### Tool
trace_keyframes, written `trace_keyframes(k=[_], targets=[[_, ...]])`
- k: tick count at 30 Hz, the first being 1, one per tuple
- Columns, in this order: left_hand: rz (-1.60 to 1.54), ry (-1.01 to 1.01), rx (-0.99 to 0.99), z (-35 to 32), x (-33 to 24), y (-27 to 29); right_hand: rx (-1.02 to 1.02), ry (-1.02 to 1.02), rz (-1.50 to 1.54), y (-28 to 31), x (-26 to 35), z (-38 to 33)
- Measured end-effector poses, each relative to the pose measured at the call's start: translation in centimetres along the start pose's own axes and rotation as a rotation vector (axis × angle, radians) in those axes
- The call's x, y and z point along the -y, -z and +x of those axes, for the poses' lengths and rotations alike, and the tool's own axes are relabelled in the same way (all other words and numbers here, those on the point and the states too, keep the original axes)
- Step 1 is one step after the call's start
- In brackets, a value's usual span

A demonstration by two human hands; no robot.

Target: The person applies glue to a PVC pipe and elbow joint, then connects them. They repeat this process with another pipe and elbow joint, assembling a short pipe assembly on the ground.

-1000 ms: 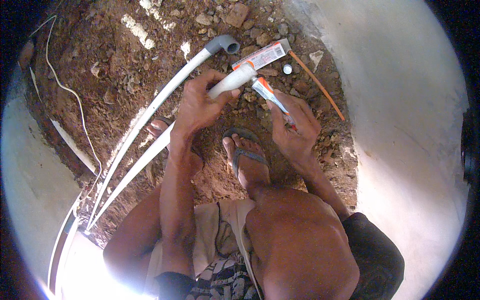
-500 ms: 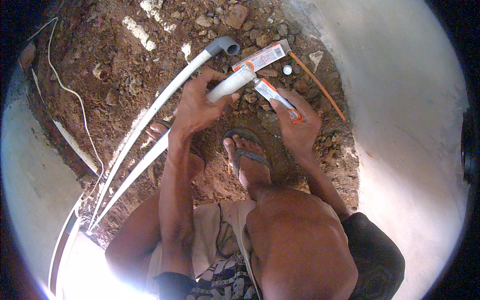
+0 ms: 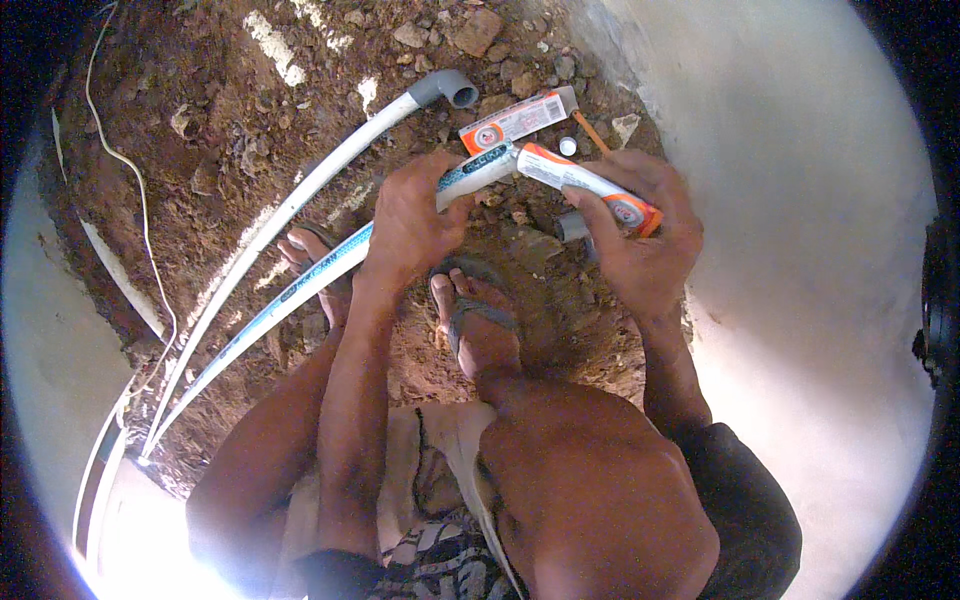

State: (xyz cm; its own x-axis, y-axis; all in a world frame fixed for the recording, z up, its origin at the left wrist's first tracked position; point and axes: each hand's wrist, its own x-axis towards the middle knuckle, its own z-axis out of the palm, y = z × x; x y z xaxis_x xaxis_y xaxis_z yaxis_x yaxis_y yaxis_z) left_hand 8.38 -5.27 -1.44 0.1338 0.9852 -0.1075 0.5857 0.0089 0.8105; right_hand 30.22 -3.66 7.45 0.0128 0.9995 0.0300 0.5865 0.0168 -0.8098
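My left hand [image 3: 418,215] is closed around a white plastic pipe [image 3: 300,288] close to its far end; blue printed markings face up along it. In my right hand [image 3: 645,230] is a white and orange glue tube [image 3: 580,182], its nozzle touching or nearly touching the pipe's end. A matching cardboard box [image 3: 520,118] lies on the soil just beyond. Beside the box sits a small white cap [image 3: 568,147]. Below my right fingers a grey pipe fitting [image 3: 573,227] rests on the ground, partly hidden by the hand.
A second white pipe [image 3: 290,210] with a grey elbow [image 3: 445,88] on its end runs alongside on the left. A thin orange stick [image 3: 590,132] lies by the box. Pale walls [image 3: 800,200] stand at both sides, a thin white cable [image 3: 140,180] at left, stones [image 3: 477,32] at the far side.
The held pipe has turned, so its blue printed side now faces up. My right hand has moved right with the tube, which shows more of its length. The grey fitting has come into sight.
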Motion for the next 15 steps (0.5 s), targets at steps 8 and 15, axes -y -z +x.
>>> trace_keyframes(k=[8,15], targets=[[-0.005,0.079,-0.048,-0.6,0.1,-1.0,0.060,0.141,-0.081,0.3,-1.2,0.0],[-0.005,0.046,-0.064,-0.4,0.2,-0.8,0.120,0.287,-0.047,-0.2,-2.0,0.1]])
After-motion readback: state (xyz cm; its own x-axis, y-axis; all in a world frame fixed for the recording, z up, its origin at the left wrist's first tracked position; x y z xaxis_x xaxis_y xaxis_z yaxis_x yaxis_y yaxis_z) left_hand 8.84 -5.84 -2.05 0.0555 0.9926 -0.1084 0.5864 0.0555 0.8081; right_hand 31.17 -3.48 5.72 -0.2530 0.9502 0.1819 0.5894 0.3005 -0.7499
